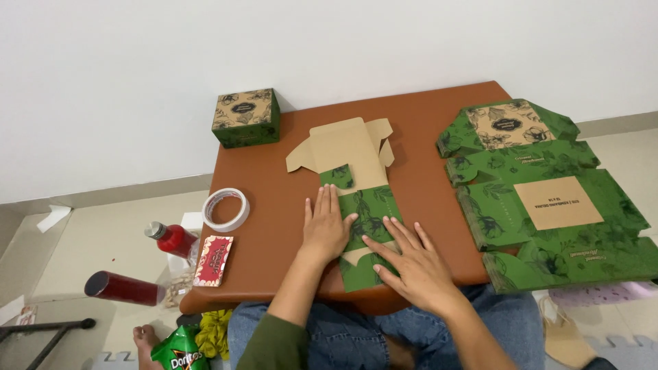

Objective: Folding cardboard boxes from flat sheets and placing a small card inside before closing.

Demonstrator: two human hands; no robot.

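A flat, unfolded cardboard box blank (pixel 351 159), green with leaf print outside and plain brown inside, lies in the middle of a low brown table (pixel 274 226). My left hand (pixel 325 225) presses flat on its folded green part, fingers together pointing away from me. My right hand (pixel 411 260) lies flat on the near end of the same blank, fingers spread toward the left. Neither hand grips anything.
A finished green box (pixel 245 117) stands at the table's back left. A tape roll (pixel 225 209) and a small red packet (pixel 214 260) lie at the left edge. A stack of flat green blanks (pixel 548 199) covers the right side. Red bottles (pixel 171 238) and a snack bag (pixel 179 353) lie on the floor.
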